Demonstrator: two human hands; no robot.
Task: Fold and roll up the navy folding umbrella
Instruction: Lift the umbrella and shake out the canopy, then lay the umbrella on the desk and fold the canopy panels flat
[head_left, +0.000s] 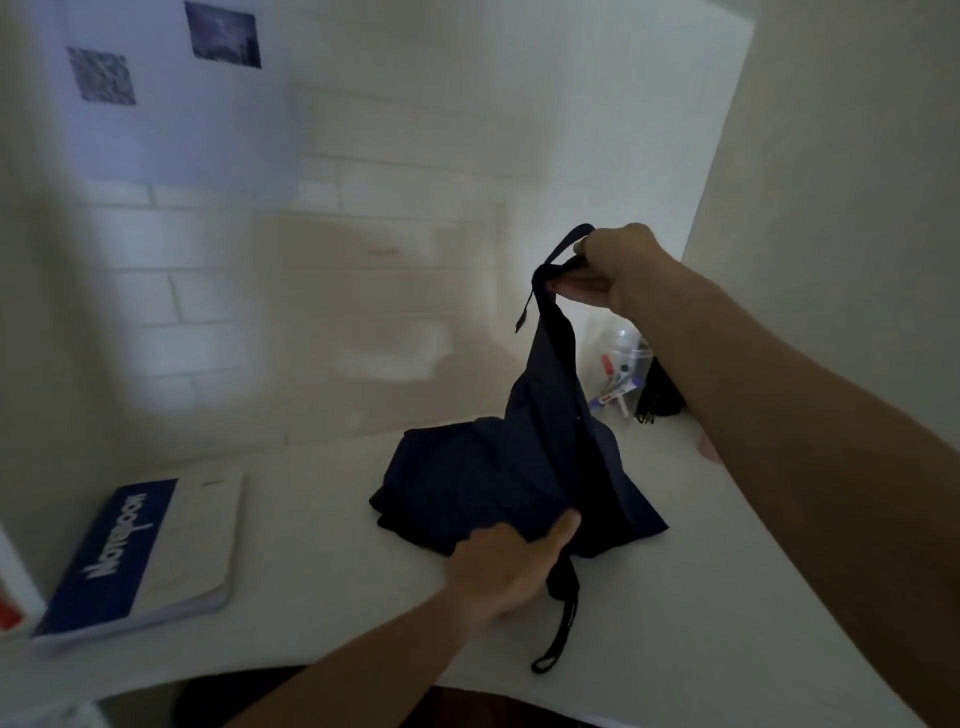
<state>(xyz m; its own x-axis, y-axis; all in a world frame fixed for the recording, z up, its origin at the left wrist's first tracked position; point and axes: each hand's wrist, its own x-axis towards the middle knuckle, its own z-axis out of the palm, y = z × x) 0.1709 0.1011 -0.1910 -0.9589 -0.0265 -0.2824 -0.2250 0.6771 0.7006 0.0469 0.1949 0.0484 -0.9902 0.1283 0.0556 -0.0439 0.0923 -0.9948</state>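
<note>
Navy umbrella (498, 483) cloth lies in a loose heap on the white table (322, 571), with one part pulled up high. Up there the right hand (615, 270) pinches the cloth tight at its top. Down low the left hand (511, 566) presses on the heap with its fingers spread out flat. A blue notebook (140, 556) lies far off to the left.

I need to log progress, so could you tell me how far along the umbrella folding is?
Done: the navy umbrella is collapsed on the table. In hand: the right hand lifts a canopy fold while the left hand pins its base. Left: rolling and strapping; the fabric is loose.
</note>
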